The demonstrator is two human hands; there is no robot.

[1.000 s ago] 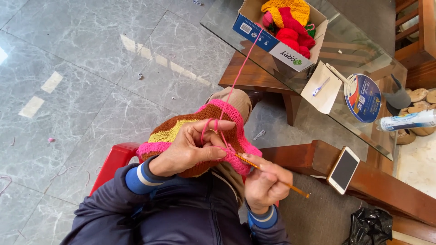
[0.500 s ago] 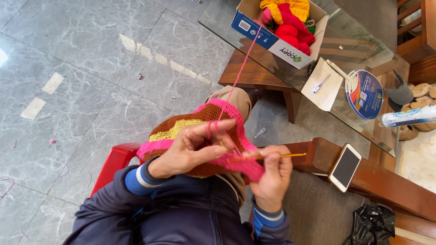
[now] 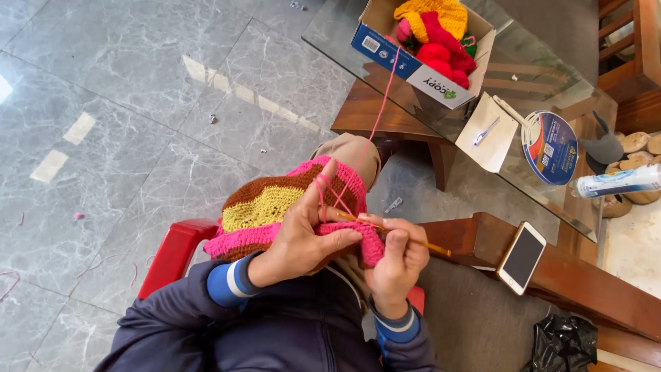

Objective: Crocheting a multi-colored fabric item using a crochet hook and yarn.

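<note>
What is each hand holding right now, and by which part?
Left hand grips the striped crochet piece at its pink edge; right hand pinches the crochet hook mid-shaft.

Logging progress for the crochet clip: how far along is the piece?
Done: brown, yellow and pink wavy bands of the crocheted piece are worked. In hand: left hand holds the pink edge with pink yarn looped over a finger; right hand works the crochet hook there. Left: cannot tell; the yarn feeds from the cardboard box.

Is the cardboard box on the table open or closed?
Open. The cardboard box has its top flaps up, so the balls of yarn inside show, and a pink strand runs out over its edge.
</note>
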